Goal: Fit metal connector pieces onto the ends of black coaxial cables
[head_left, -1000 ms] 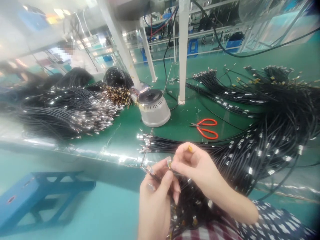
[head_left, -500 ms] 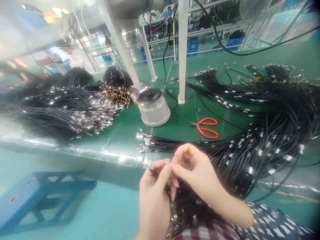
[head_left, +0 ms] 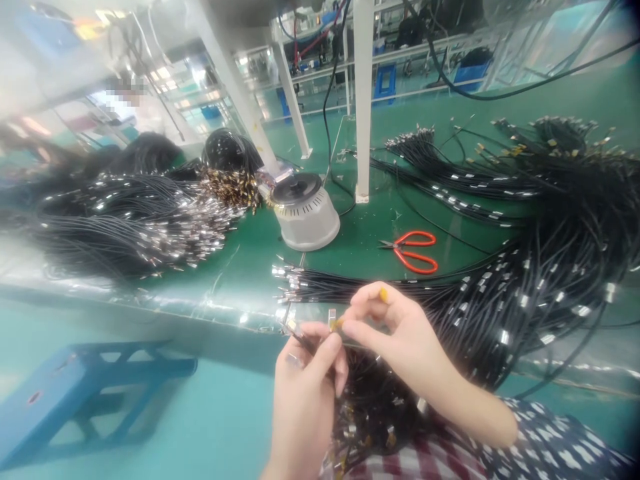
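Observation:
My left hand (head_left: 310,380) is closed round a black cable, whose metal end (head_left: 293,325) pokes out past the fingers. A small silver connector (head_left: 332,316) stands up above its thumb and forefinger. With thumb and forefinger, my right hand (head_left: 390,327) pinches a small yellow strip (head_left: 337,324) right beside that connector. Another yellow patch (head_left: 383,295) sticks on a right finger. Under both hands, a bundle of black cables (head_left: 375,400) with metal and yellow bits lies across the lap.
Orange-handled scissors (head_left: 415,252) lie on the green table behind a row of cable ends (head_left: 290,283). A grey round device (head_left: 310,223) stands near a white post (head_left: 363,100). Cable heaps (head_left: 545,240) (head_left: 150,220) lie right and left. A blue stool (head_left: 55,393) stands lower left.
My hands have moved slightly apart. The silver connector and the yellow strip now show between them, where fingers mostly covered them before.

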A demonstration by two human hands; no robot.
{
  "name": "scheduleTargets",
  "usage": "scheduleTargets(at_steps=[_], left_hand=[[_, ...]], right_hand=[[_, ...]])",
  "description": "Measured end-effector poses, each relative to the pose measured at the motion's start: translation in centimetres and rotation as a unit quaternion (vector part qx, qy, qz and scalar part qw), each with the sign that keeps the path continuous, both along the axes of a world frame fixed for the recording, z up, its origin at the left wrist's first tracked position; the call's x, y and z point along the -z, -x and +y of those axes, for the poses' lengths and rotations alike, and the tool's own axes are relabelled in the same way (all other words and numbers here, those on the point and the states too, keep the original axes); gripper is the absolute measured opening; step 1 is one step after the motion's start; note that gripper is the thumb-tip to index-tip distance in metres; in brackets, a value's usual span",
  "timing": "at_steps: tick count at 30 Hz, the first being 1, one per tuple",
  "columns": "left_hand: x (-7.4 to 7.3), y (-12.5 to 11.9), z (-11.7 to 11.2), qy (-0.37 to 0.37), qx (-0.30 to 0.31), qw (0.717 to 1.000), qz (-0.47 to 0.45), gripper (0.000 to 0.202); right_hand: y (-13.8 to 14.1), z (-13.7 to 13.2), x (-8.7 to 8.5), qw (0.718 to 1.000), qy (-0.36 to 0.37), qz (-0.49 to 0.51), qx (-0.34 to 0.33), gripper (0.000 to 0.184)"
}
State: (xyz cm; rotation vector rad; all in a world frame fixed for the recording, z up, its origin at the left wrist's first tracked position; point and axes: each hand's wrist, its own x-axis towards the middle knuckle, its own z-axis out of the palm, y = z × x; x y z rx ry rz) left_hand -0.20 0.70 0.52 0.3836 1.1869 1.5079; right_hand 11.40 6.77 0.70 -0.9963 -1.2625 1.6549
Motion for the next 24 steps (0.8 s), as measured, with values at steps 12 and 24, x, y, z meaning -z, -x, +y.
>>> scheduleTargets(at_steps=[12, 24], left_hand=[[0.5, -0.3, 0.3, -0.02, 0.023, 0.999, -0.039, 0.021], [0.7, -0.1, 0.4, -0.026, 0.068, 0.997, -0.003, 0.021]], right_hand=[[0.4, 0.4, -0.1, 0.997, 0.059, 0.048, 0.015, 0.033], [0.7, 0.6, 0.6, 0.993, 0.059, 0.102, 0.002, 0.031]])
